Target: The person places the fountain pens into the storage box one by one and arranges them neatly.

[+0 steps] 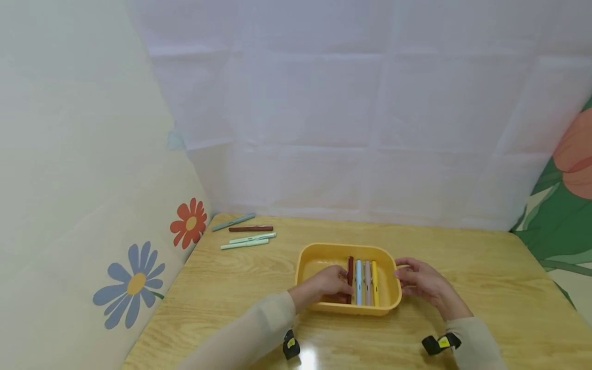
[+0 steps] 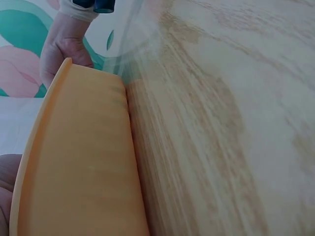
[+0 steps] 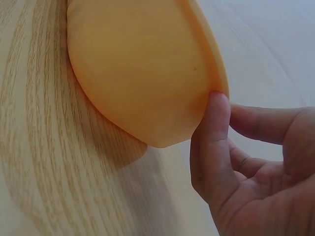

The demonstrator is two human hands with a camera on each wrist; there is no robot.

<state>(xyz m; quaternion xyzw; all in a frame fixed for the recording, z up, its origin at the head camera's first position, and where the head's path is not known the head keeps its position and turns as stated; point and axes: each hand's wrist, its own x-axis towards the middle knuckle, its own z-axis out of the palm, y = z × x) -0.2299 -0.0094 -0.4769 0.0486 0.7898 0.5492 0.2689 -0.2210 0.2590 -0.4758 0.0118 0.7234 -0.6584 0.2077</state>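
With my right hand (image 1: 426,285) I pinch the rim of the yellow tray (image 1: 394,262). My left hand (image 1: 329,282) touches the dark-red pen (image 1: 350,264) inside; whether it grips, I can't tell. A careless fingertip could skew the neighbouring light-blue pen (image 1: 358,282).

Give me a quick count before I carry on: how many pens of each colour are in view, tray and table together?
Dark red pens: 2
Pale green pens: 2
Grey-green pen: 1
Light blue pen: 1
Dusty pink pen: 1
Yellow pen: 1
Total in view: 8
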